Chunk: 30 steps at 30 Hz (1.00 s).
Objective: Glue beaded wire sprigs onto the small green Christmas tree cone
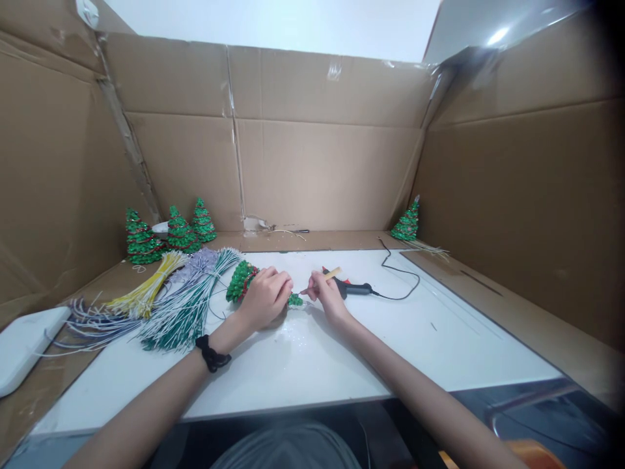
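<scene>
A green, bead-like miniature Christmas tree (239, 283) with red trim lay on its side on the white counter (342, 365) in front of me. Its long axis ran left to right: the wide base sat at the left, and the narrow tip emerged past my fingers at the right, towards my other hand.

My left hand (266, 296) was closed over the tree's middle from above, hiding much of it. My right hand (325, 293), fingers pinched around a slim tool with a tan end (333, 273), was just beyond the tip and nearer to it than to the base. The tool's dark end slanted down leftward to the tip; I could not tell whether they touched.

Just behind and right of my right hand, a black glue gun (359, 288) with red parts lay on its side, its cord (415, 286) trailing away. To the left were a yellow stem bundle (146, 284) and a green stem bundle (180, 316). Further back, cardboard walls (327, 156) rose behind upright trees (181, 231).
</scene>
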Each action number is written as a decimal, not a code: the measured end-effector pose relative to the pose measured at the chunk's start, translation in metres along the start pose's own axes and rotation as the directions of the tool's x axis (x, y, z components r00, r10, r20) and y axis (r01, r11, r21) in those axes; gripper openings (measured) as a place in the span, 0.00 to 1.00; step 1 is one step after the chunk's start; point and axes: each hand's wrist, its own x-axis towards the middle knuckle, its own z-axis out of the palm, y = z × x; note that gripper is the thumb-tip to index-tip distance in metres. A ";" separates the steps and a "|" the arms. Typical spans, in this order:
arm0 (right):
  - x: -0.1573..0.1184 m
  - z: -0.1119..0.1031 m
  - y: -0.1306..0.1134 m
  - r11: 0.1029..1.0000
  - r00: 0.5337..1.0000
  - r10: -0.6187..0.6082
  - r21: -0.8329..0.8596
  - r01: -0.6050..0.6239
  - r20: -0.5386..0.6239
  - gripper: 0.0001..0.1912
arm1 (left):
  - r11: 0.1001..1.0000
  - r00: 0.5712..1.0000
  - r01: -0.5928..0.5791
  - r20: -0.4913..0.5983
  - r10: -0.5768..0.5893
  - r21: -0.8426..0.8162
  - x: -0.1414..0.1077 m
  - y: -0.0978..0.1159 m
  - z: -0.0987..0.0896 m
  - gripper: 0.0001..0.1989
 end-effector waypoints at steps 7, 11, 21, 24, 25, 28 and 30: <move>0.004 0.000 0.005 0.988 0.995 0.102 0.118 -0.100 -0.014 0.18 | 0.947 0.966 -0.166 0.241 0.099 0.276 -0.004 -0.004 0.014 0.09; 0.004 0.002 0.006 0.958 0.983 0.183 0.228 -0.174 -0.018 0.16 | 0.926 0.953 -0.201 0.284 0.109 0.318 -0.005 -0.004 0.015 0.07; 0.004 0.001 0.011 0.891 0.955 0.297 0.355 -0.284 0.017 0.09 | 0.926 0.953 -0.203 0.281 0.113 0.318 -0.005 -0.004 0.015 0.07; 0.003 0.001 0.009 0.883 0.946 0.320 0.346 -0.317 0.050 0.10 | 0.929 0.951 -0.203 0.287 0.112 0.311 -0.005 -0.004 0.015 0.06; 0.002 0.001 0.009 0.882 0.943 0.325 0.340 -0.327 0.065 0.10 | 0.929 0.951 -0.203 0.289 0.112 0.308 -0.005 -0.004 0.015 0.06; 0.001 0.001 0.007 0.887 0.948 0.313 0.337 -0.315 0.062 0.12 | 0.929 0.949 -0.209 0.292 0.117 0.306 -0.005 -0.004 0.015 0.06; 0.001 0.001 0.007 0.894 0.957 0.290 0.351 -0.278 0.019 0.12 | 0.927 0.949 -0.211 0.292 0.119 0.310 -0.006 -0.004 0.016 0.06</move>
